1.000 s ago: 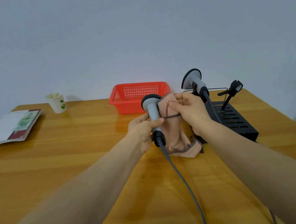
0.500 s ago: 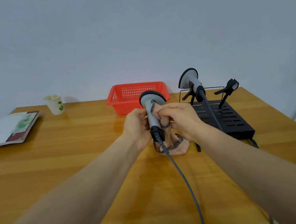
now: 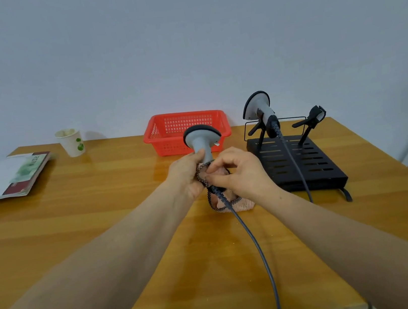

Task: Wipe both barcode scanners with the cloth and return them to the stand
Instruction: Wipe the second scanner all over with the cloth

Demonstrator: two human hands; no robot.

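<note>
grey plastic scanner no. 1 point(image 3: 202, 141) is held upright above the ctr of the wooden desk point(image 3: 102, 222). its black-rimmed head is up and sits just near of the red basket point(image 3: 186, 130).

left hand point(image 3: 186, 176): grip closed round the handle from the left side, thumb up along the neck. right hand point(image 3: 237, 173): grip pinched, w/ thumb and forefinger curled onto the pink cloth point(image 3: 242, 204) and pressing it against the lower handle.

the cloth has a dark patterned edge. its upper part is bunched betw. the two hands round the handle. its lower part hangs down and rests on the desk just below the right hand.

a grey cable point(image 3: 256, 247) leaves the handle base, passes in front of the cloth and runs over the desk to the near edge.

scanner no. 2 point(image 3: 256, 106) sits in the left cradle of the black stand point(image 3: 302, 163) at far right of the desk, head tilted up and to the left. its own cable trails down across the slotted base toward the near side. a 2nd black cradle point(image 3: 311, 119) stands to the right on the same stand. the stand base lies just right of the right hand.

other items obs.: paper cup point(image 3: 71, 142) w/ green dots at far left, and a booklet point(image 3: 7, 175) lying flat at the left edge.
</note>
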